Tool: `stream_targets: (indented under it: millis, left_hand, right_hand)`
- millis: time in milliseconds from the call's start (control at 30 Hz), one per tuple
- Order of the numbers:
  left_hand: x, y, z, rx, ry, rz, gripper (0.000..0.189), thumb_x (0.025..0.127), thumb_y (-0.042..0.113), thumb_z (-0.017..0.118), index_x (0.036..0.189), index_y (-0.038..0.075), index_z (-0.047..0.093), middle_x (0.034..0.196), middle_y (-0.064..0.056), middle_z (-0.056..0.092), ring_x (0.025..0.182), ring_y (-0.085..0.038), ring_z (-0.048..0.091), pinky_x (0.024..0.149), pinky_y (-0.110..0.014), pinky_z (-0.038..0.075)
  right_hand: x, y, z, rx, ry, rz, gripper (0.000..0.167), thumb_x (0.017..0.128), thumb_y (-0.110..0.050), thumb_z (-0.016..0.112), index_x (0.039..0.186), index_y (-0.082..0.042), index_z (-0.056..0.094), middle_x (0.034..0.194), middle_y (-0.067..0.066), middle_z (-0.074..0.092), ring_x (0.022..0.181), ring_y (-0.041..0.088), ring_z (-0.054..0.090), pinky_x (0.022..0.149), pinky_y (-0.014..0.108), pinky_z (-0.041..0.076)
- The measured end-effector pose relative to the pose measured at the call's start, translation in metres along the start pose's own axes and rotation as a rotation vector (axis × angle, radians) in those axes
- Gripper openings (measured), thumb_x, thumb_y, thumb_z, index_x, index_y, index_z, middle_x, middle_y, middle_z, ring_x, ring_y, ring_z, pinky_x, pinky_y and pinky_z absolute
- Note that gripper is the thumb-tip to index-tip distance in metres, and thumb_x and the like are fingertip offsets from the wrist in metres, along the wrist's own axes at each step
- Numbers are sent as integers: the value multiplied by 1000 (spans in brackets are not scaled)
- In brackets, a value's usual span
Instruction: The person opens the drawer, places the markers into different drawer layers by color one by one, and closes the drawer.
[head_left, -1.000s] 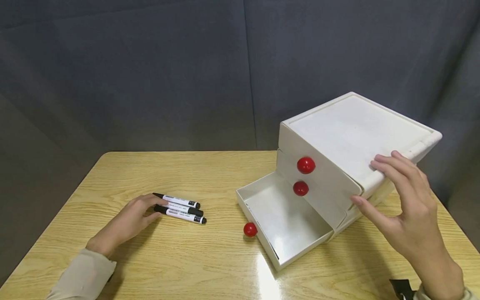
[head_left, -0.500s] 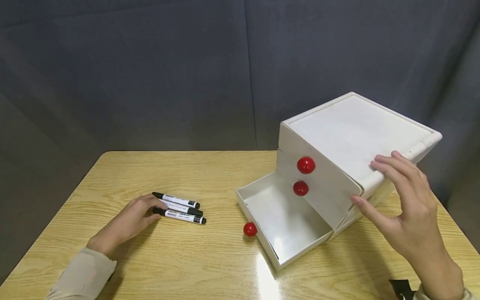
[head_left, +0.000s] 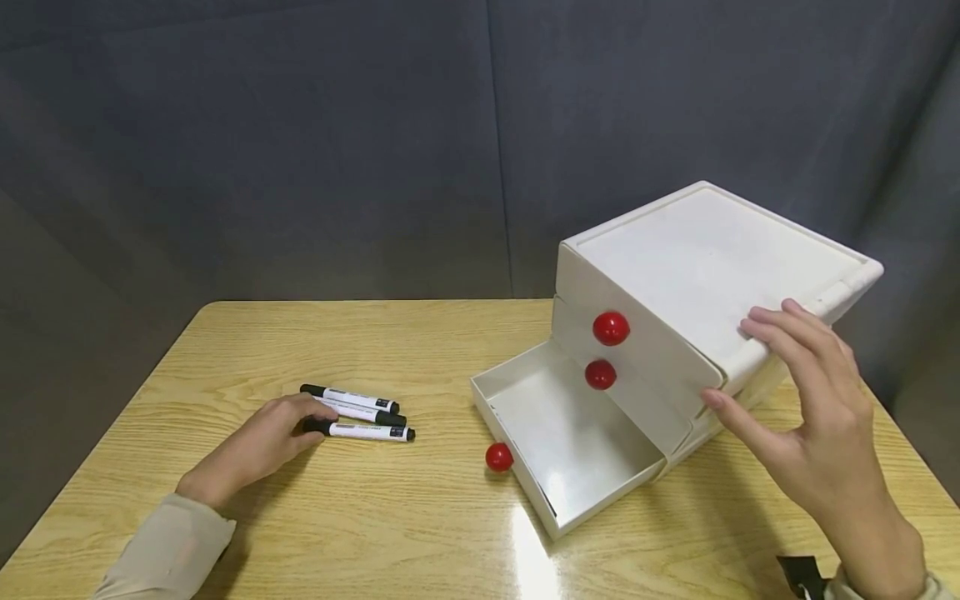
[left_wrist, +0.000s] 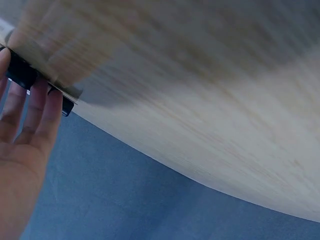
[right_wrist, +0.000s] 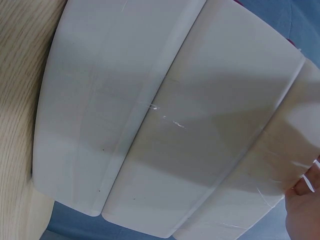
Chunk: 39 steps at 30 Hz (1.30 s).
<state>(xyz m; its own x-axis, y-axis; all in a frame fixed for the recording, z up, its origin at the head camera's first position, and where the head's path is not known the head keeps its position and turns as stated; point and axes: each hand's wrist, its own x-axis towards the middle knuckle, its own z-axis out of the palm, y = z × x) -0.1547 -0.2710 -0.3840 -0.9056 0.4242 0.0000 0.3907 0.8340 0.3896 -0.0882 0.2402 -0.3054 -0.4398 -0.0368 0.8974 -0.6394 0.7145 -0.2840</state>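
Three black-and-white markers lie side by side on the table: a far marker (head_left: 352,398), a middle marker (head_left: 360,413) and a near marker (head_left: 366,432). My left hand (head_left: 266,433) is at their left ends, thumb against the near marker's black end and fingers over the middle one, whose left end is hidden. In the left wrist view, my fingers (left_wrist: 37,110) are around black marker ends (left_wrist: 21,70). My right hand (head_left: 821,417) rests on the white drawer cabinet (head_left: 720,267), fingers extended on its top edge and thumb at the front corner.
The cabinet's bottom drawer (head_left: 517,483) is pulled out, with nothing visible inside. Its red knob (head_left: 498,457) faces left. Above it, two closed drawers carry an upper red knob (head_left: 611,328) and a lower red knob (head_left: 600,375). A dark curtain (head_left: 360,158) hangs behind the wooden table (head_left: 360,517).
Under my left hand the markers have shifted slightly; the near one has turned, its right end swinging away from me, and the far one has slid left. My right hand stays put on the cabinet.
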Motion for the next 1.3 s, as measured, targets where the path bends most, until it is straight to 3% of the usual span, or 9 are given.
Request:
stream_targets:
  millis: [267, 567, 933, 1133, 1300]
  left_hand:
    - [0, 6, -5, 31, 5, 22, 26, 85, 1, 73, 112, 4, 72, 113, -14, 72, 106, -34, 67, 86, -46, 58]
    - [1, 16, -9, 15, 27, 39, 24, 84, 0, 74, 107, 6, 73, 100, -6, 71, 89, -16, 65, 70, -30, 56]
    - [4, 27, -13, 37, 86, 108, 27, 84, 0, 75, 109, 8, 73, 105, -5, 73, 93, -18, 67, 77, -36, 58]
    - [9, 35, -15, 35, 92, 139, 27, 85, 2, 74, 111, 7, 72, 107, -5, 73, 98, -23, 69, 84, -42, 59]
    - [13, 43, -16, 31, 91, 152, 27, 86, 4, 74, 112, 9, 72, 107, -2, 73, 97, -20, 68, 82, -40, 59]
  right_hand:
    - [-1, 0, -1, -9, -9, 4, 79, 88, -63, 63, 109, 12, 65, 111, 33, 62, 135, 16, 49, 120, 31, 33]
    - [-1, 0, 0, -3, -4, 3, 78, 88, -63, 63, 108, 12, 65, 110, 32, 63, 135, 15, 49, 119, 32, 32]
    - [0, 0, -1, -7, -4, 2, 79, 88, -63, 63, 109, 12, 65, 111, 32, 62, 135, 14, 49, 120, 31, 33]
    - [0, -1, 0, -3, 0, -4, 78, 88, -63, 63, 108, 13, 65, 110, 33, 62, 135, 14, 50, 119, 32, 33]
    - [2, -1, 1, 3, 7, -9, 78, 88, -62, 63, 108, 13, 65, 109, 33, 62, 134, 13, 50, 119, 32, 33]
